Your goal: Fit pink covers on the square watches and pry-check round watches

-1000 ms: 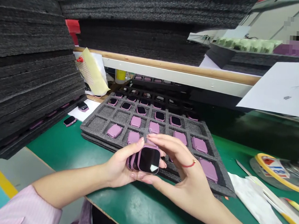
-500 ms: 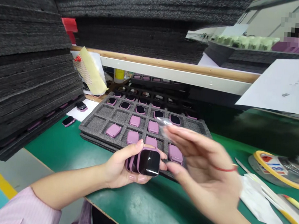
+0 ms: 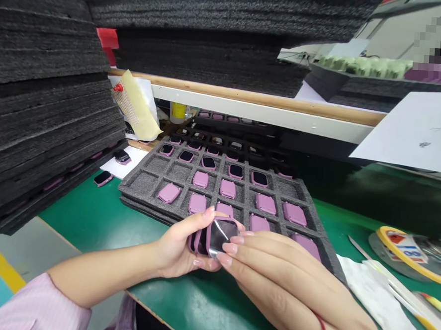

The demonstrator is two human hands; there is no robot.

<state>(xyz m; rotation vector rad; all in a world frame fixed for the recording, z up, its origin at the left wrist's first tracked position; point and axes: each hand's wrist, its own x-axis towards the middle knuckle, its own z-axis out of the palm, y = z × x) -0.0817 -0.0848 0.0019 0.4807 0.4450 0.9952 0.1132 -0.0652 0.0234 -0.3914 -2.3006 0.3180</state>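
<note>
My left hand (image 3: pixel 180 244) is wrapped around a small stack of strapless pink smartwatches (image 3: pixel 202 241), their black screens turned to the right. Over the screen of the front smartwatch (image 3: pixel 220 230) lies a shiny piece of clear film (image 3: pixel 221 229). The fingers of my right hand (image 3: pixel 281 278) are close together, their tips on the film at the screen's right side; the thumb is hidden. Just behind both hands is a grey foam tray (image 3: pixel 145 181) with pink smartwatches in its pockets, some screen up and others back up (image 3: pixel 266 203).
Stacks of black foam trays (image 3: pixel 41 99) rise at the left and on the shelf (image 3: pixel 246 106) above. Two smartwatches (image 3: pixel 103 178) lie left of the tray. At the right are a roll of tape (image 3: pixel 398 253), white tissue (image 3: pixel 369 293) and a thin pointed tool (image 3: pixel 358 247).
My right hand has come down and left, bringing the clear film from above the tray onto the front smartwatch's screen. The left hand has stayed nearly still.
</note>
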